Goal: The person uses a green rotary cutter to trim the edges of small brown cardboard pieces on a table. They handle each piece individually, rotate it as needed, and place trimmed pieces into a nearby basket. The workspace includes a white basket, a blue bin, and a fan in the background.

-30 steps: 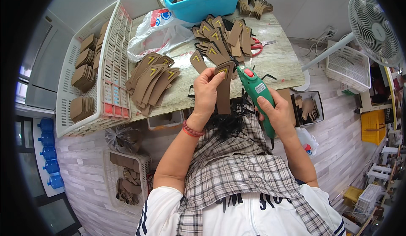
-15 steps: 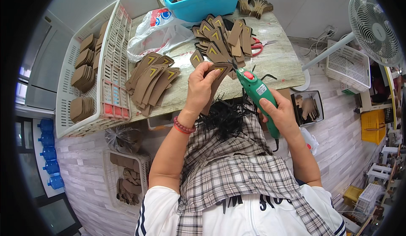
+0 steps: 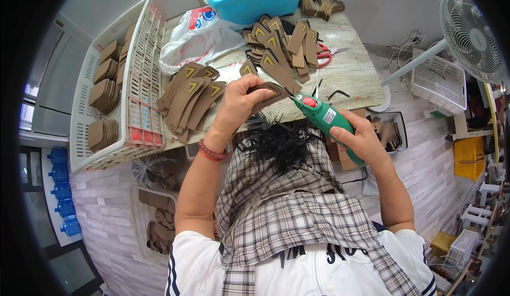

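The left hand [image 3: 239, 102] pinches a thin, light, bendy brown leather piece [image 3: 268, 95] by its edge while the right hand [image 3: 358, 139] grips the green hand tool [image 3: 324, 118].

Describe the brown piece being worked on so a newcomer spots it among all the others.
Start at the worktable, near its front edge. There the left hand holds one brown strap-shaped piece raised off the surface. Unlike the fanned piles beside it, this piece meets the tip of the green handheld power tool gripped by the right hand.
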`<action>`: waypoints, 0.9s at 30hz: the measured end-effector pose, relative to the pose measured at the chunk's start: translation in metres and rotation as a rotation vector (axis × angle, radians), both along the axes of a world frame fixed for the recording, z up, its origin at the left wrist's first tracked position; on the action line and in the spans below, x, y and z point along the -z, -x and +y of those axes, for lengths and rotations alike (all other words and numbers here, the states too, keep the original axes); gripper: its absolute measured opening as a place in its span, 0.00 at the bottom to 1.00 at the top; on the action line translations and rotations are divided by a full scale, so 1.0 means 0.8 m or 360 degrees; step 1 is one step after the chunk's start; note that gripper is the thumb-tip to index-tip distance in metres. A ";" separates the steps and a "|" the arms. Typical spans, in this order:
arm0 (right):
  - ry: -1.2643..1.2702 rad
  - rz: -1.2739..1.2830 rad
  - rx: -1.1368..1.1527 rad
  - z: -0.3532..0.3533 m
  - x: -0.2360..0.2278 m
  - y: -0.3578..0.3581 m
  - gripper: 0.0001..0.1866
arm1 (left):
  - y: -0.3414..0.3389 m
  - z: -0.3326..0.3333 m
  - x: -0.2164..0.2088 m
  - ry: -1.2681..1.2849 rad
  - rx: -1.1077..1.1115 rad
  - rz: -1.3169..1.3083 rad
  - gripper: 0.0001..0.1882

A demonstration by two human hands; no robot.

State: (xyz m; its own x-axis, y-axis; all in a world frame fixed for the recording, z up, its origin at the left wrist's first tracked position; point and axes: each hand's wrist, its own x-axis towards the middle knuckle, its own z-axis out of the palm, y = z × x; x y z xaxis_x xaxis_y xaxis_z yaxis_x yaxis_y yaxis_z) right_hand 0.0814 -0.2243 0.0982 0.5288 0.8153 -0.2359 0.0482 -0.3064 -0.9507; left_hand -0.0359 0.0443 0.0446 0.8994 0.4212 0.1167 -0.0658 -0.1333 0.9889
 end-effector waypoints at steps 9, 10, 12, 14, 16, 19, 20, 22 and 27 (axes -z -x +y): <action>0.0122 -0.0138 -0.0145 0.015 -0.011 -0.003 0.24 | 0.010 0.004 -0.023 0.0070 0.0246 0.0284 0.05; 0.0127 -0.0139 -0.0168 0.019 -0.011 -0.003 0.24 | 0.011 0.004 -0.022 0.0106 0.0279 0.0311 0.04; 0.0082 -0.0236 -0.0193 0.029 -0.006 -0.004 0.24 | 0.013 0.007 -0.014 0.0243 0.0295 0.0323 0.04; 0.0034 -0.0279 -0.0209 0.041 0.001 -0.003 0.24 | 0.011 0.009 -0.013 0.0376 0.0310 0.0327 0.04; -0.0021 -0.0264 -0.0229 0.053 0.010 -0.001 0.24 | 0.018 0.015 -0.021 0.0237 0.0240 0.0453 0.05; 0.0010 -0.0065 -0.0015 0.049 0.014 0.006 0.23 | 0.040 0.072 -0.028 -0.0089 -0.0018 0.0622 0.06; 0.0000 -0.0012 0.0060 0.045 0.015 0.007 0.22 | 0.049 0.104 -0.019 -0.0159 -0.0210 0.0660 0.07; -0.0001 -0.0022 0.0136 0.033 0.036 0.002 0.21 | 0.060 0.146 0.009 -0.1271 -0.0613 0.0473 0.10; 0.0005 -0.0005 0.0232 0.022 0.054 0.003 0.20 | -0.026 0.067 0.056 -0.1964 -0.0735 0.0647 0.23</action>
